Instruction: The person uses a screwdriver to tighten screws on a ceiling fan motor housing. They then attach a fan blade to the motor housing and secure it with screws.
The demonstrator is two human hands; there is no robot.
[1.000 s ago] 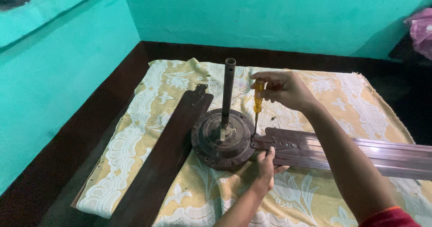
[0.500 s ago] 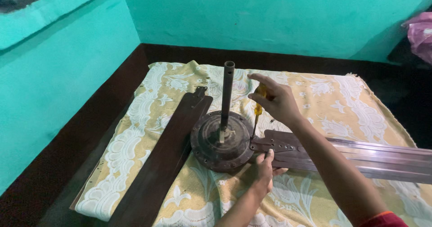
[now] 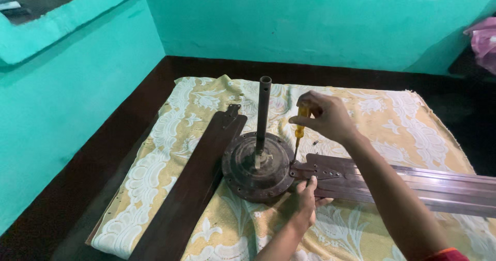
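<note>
A brown ceiling fan motor (image 3: 257, 167) with an upright rod (image 3: 263, 111) lies on a yellow and white patterned cloth (image 3: 206, 225). My right hand (image 3: 324, 116) grips a yellow-handled screwdriver (image 3: 299, 127), its tip down at the joint between the motor and a fan blade (image 3: 392, 184) reaching right. My left hand (image 3: 306, 203) presses on the near edge of that blade's bracket beside the motor. A second, loose blade (image 3: 191, 188) lies to the left of the motor.
The cloth covers a dark floor (image 3: 98, 163) bounded by turquoise walls (image 3: 77, 106) at left and back. A pink bundle (image 3: 484, 41) sits at the far right. A small screw (image 3: 314, 142) lies on the cloth near the screwdriver.
My right hand with the screwdriver has dropped slightly toward the blade bracket. My left hand stays on the bracket.
</note>
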